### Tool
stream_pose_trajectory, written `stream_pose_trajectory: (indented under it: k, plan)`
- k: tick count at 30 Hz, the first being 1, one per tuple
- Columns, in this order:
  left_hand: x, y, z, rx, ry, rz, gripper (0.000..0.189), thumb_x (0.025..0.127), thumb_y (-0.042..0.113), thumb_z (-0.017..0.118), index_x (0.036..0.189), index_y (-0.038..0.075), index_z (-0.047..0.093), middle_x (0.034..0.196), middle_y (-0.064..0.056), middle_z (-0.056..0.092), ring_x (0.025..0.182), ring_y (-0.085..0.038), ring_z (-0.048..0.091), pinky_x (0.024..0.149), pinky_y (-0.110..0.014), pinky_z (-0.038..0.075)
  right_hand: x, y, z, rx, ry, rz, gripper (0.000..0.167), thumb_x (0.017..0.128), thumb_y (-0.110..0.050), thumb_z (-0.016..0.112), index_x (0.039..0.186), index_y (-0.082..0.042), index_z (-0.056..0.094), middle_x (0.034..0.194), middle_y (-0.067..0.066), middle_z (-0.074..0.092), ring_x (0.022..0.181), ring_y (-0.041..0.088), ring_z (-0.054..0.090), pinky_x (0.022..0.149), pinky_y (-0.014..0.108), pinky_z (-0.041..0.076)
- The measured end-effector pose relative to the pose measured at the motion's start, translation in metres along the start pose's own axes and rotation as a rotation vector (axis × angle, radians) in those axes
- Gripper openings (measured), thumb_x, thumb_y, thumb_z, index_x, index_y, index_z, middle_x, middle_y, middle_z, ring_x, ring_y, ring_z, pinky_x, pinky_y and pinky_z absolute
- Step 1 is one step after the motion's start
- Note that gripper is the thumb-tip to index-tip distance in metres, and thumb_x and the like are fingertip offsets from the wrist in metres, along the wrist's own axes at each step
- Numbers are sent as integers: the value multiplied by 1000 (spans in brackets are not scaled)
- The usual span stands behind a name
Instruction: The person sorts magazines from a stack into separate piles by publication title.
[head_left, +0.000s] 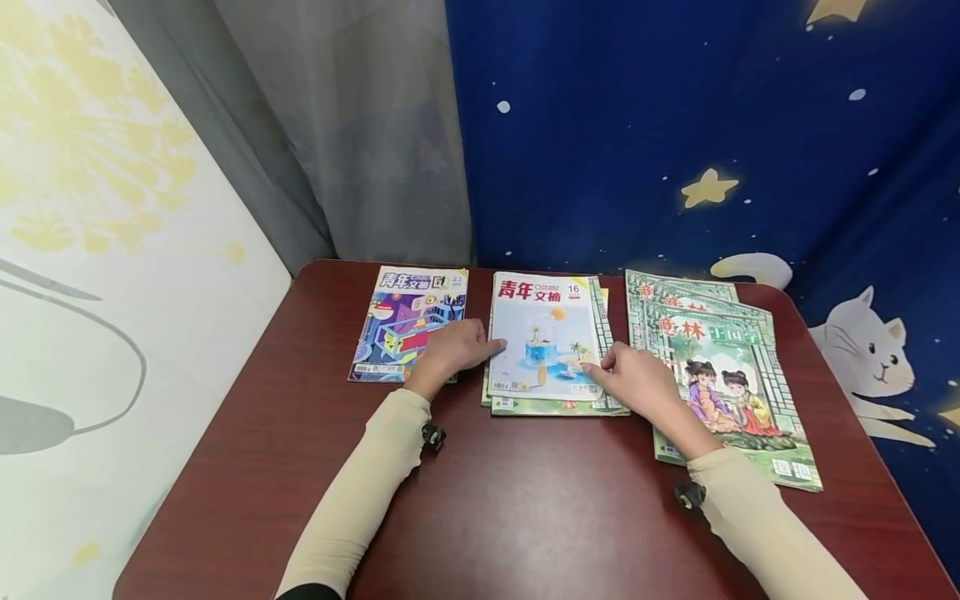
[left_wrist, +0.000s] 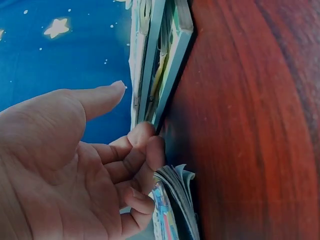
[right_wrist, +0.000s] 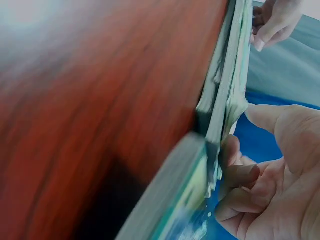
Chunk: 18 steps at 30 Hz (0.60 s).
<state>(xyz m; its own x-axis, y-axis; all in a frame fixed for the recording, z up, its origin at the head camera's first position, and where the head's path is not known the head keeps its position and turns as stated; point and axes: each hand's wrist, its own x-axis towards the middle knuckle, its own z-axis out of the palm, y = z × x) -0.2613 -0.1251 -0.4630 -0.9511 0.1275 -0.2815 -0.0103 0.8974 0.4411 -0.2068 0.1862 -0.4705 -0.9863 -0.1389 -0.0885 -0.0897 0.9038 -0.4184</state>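
A magazine (head_left: pixel 543 333) with a beach picture and the number 16 lies on top of a middle stack of green-bordered magazines (head_left: pixel 551 407). My right hand (head_left: pixel 637 379) pinches the lower right corner of that top magazine; in the right wrist view, its thumb (right_wrist: pixel 262 116) lies over the page edges and the fingers curl beneath. At the stack's left side is my left hand (head_left: pixel 456 348), thumb stretched out over the edge. Its fingers (left_wrist: pixel 142 134) are loosely bent, tips right at the stack's side.
Left of the middle stack lies a purple magazine (head_left: pixel 408 321), partly behind my left hand. Several overlapping green magazines (head_left: pixel 735 375) lie on the right, partly behind my right wrist. All rest on a dark red wooden table (head_left: pixel 525 500). Curtains (head_left: pixel 585 142) hang behind it.
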Motion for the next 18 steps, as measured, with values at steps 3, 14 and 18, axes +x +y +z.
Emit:
stream_pose_trajectory:
  k: [3,14,18]
  plan:
    - [0,1,0,-41,-35,-1,49,94,62,71,86,15,63,73,-3,60,64,-20,58,53,-31,42,4,-6,-1,8,-29,51,53,96,-61,69,73,-14,58,58,-4,43,54,15,38,49,32,30]
    - [4,5,2,-50,-88,38,49,95,53,74,73,14,56,64,-1,51,59,-17,50,52,-28,35,13,-16,-5,3,-94,127,63,92,-59,74,53,-19,45,51,-7,30,50,13,28,46,30,23]
    - [3,3,0,-154,-153,27,44,100,46,71,73,12,60,62,0,48,57,-16,46,52,-29,34,13,-16,-3,20,-102,120,63,92,-57,75,52,-20,43,51,-8,27,51,13,24,47,29,21]
